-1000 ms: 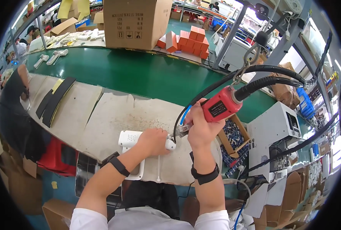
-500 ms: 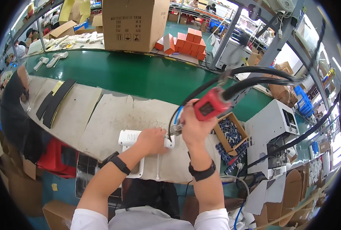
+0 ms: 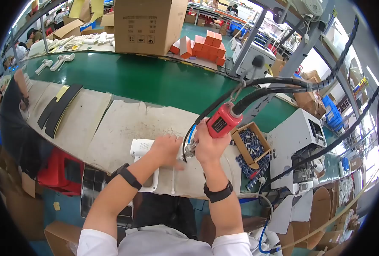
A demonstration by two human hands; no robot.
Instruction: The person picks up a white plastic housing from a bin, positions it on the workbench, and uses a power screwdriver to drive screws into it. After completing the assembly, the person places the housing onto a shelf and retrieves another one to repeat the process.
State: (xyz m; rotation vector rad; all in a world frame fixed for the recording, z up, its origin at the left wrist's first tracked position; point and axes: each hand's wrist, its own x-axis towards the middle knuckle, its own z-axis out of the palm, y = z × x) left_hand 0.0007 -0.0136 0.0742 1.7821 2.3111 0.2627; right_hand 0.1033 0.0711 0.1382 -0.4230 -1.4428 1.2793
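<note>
One worn, pale bench top [image 3: 125, 119] — green surface [image 3: 134, 77] behind.
White device [image 3: 141, 146] on it, partly under left hand [image 3: 166, 150] — hold blurred, cannot tell. Right hand [image 3: 211, 148] wrapped round red power tool [image 3: 220, 123]. Across: brown carton [image 3: 147, 25], orange boxes [image 3: 208, 47].

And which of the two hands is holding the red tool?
The right hand grips the red tool; the left hand is over the white device instead.
</note>
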